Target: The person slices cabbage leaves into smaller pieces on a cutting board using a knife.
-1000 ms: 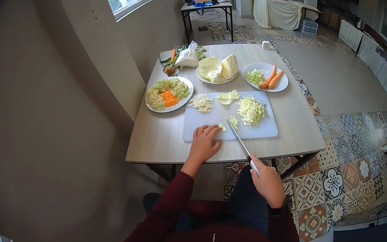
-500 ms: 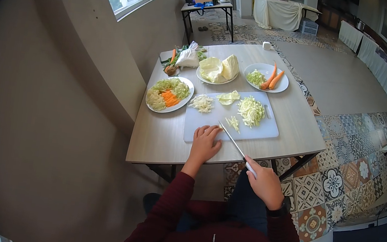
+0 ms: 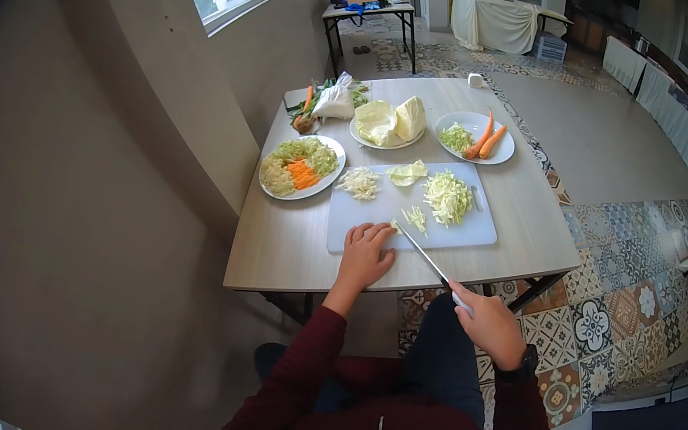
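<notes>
My left hand (image 3: pixel 366 255) rests at the front of a white cutting board (image 3: pixel 364 228), fingers curled down on a small pale cabbage piece (image 3: pixel 396 227), mostly hidden beneath them. My right hand (image 3: pixel 491 324) grips a knife (image 3: pixel 428 258) by its pale handle. Its blade slants toward the left fingertips, with the tip at the cabbage piece. Just beyond the blade lie a few cut cabbage strips (image 3: pixel 415 218). A larger heap of shredded cabbage (image 3: pixel 448 199) sits at the board's right, a cabbage leaf (image 3: pixel 407 173) at the back, and whitish shreds (image 3: pixel 359 184) at the left.
Left of the board, a plate (image 3: pixel 264 189) holds sorted shreds, some orange. Behind stand a plate of cabbage leaves (image 3: pixel 387 124) and a plate with carrots (image 3: pixel 485 140) and shreds. A white bag (image 3: pixel 335 101) lies among vegetables at the back left. A wall borders the table's left.
My right hand has drawn back and to the right with the knife, its tip sliding slightly rightward. The left hand stays nearly still on the cabbage piece.
</notes>
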`<state>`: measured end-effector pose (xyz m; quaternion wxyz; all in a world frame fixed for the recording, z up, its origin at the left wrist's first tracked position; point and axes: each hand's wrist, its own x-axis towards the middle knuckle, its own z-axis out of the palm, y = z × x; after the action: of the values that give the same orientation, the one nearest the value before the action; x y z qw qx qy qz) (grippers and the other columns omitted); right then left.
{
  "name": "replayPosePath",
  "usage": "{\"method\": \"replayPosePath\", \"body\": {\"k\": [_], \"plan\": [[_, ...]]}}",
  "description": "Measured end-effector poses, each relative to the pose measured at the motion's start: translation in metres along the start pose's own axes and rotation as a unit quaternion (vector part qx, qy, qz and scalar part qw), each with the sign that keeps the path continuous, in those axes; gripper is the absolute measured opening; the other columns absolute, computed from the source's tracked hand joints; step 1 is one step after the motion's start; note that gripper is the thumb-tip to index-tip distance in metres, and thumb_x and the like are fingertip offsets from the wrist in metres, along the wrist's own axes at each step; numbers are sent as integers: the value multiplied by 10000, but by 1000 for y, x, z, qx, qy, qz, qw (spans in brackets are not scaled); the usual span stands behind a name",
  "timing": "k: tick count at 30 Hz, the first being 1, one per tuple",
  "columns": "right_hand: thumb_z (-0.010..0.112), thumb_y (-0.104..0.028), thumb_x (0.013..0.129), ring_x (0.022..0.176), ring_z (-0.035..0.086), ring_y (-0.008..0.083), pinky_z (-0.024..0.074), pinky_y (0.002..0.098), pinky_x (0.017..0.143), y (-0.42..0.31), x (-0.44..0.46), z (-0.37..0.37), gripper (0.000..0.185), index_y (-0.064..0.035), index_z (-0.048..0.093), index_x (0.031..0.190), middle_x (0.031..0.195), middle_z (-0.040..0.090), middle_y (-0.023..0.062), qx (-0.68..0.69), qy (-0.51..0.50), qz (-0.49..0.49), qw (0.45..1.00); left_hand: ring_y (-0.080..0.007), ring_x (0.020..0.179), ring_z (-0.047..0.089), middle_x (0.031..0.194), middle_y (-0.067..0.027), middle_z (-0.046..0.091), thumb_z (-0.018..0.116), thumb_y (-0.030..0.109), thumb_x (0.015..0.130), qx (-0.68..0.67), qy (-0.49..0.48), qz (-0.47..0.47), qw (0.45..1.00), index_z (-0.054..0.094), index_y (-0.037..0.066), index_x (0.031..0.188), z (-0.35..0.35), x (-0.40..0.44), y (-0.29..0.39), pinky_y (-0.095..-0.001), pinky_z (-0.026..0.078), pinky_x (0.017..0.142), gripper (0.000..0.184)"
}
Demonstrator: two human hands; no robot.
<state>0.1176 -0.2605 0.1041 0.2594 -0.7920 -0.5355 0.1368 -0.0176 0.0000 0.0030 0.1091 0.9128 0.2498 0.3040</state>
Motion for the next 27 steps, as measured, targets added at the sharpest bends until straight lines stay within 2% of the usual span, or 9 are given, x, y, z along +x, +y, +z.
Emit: {"method": "replayPosePath", "body": {"k": [2, 8, 14, 27], "plan": [[596, -153, 922, 788, 668, 436, 539, 514, 735, -4, 3, -11, 468, -199, 616, 1387, 831, 686, 236, 2, -22, 5, 1000, -307, 1270, 508, 1348, -47, 622, 687, 227, 839, 3, -1, 0, 1000, 640, 127, 1250, 0, 0, 0, -467, 324, 1130, 426], [569, -136, 920, 824, 662, 445, 532, 528, 756, 3, 28, 5, 480, -166, 605, 1398, 872, 691, 243, 16, -5, -50, 999, -307, 1272, 508, 1351, -45, 621, 685, 229, 838, 5, 0, 0, 1000, 637, 133, 1260, 1, 0, -1, -478, 322, 1129, 436], [554, -142, 925, 831, 663, 452, 539, 528, 765, 1, 54, 32, 484, -160, 596, 1406, 873, 688, 260, 25, -5, -24, 999, -308, 1274, 510, 1348, -48, 623, 683, 234, 843, 9, 2, 4, 1000, 636, 132, 1265, 1, 0, -1, -472, 324, 1127, 437], [567, -136, 924, 794, 669, 447, 547, 519, 749, 1, -1, 14, 490, -181, 592, 1411, 845, 680, 264, 46, -3, 1, 999, -306, 1267, 514, 1334, -45, 627, 683, 234, 847, 0, 1, -2, 1000, 640, 126, 1253, 0, 0, 0, -467, 327, 1125, 422]]}}
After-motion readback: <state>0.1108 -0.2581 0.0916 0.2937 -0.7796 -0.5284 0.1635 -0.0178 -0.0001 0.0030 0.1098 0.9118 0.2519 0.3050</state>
